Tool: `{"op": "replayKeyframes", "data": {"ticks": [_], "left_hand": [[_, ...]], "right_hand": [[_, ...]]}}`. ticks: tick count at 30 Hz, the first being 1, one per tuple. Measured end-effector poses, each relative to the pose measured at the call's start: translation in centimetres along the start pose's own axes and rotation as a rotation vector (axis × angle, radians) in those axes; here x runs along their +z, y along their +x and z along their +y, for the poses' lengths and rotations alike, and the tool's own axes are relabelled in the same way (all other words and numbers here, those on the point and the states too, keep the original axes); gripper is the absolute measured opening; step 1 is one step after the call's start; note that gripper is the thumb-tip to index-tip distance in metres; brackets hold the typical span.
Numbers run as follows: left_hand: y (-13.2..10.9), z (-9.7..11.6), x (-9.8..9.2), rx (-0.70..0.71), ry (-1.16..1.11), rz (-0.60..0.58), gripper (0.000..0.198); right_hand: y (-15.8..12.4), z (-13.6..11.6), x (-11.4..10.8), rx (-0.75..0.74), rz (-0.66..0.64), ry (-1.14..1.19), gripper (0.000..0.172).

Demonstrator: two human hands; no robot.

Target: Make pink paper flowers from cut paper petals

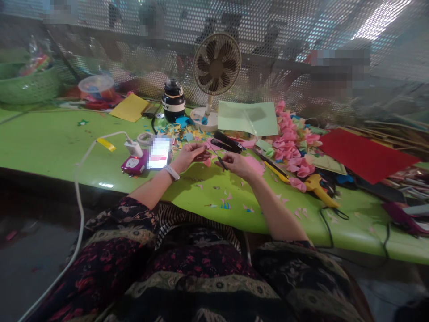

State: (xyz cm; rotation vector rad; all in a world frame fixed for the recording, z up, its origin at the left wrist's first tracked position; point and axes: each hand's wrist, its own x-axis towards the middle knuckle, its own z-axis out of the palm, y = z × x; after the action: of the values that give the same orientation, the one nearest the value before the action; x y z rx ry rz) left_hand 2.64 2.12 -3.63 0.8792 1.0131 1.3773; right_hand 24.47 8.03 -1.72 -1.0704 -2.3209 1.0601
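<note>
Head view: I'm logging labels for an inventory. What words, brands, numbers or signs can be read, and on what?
Bottle: dark letters on white, too blurred to read.
Phone: lit screen, pixelated; nothing readable.
Elsewhere, no text can be made out.

The fan stands on the table. Left of the fan is the bottle; farther left, the tub, then the basin. In front of the fan lies the stapler, then the scissors in the right hand. Front-left of the fan are the phone and socket box, the charger on the latter. Right of the fan come the paper sheet, then the paper flowers, with the glue gun nearer the front edge.
</note>
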Motion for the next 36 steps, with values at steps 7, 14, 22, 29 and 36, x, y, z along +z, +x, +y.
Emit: {"op": "replayKeyframes", "data": {"ticks": [7,14,22,29,36], "left_hand": [[-0.09,0.20,0.08,0.002,-0.012,0.014,0.007],[0.27,0.01,-0.24,0.018,0.017,0.034,0.013],[0.33,-0.29,-0.40,0.002,0.044,-0.036,0.015],[0.27,-0.04,-0.37,-0.006,0.056,-0.012,0.016],[0.47,-0.03,-0.63,0.007,0.069,0.012,0.016]], "right_hand": [[0.05,-0.08,0.04,0.004,0.014,-0.007,0.064],[-0.04,-0.15,0.05,0.014,0.005,0.019,0.068],[-0.27,-0.01,-0.17,-0.010,-0.043,0.047,0.061],[-0.02,-0.06,-0.28,-0.016,-0.025,0.012,0.062],[0.22,0.54,-0.21,-0.018,-0.025,0.035,0.063]]}}
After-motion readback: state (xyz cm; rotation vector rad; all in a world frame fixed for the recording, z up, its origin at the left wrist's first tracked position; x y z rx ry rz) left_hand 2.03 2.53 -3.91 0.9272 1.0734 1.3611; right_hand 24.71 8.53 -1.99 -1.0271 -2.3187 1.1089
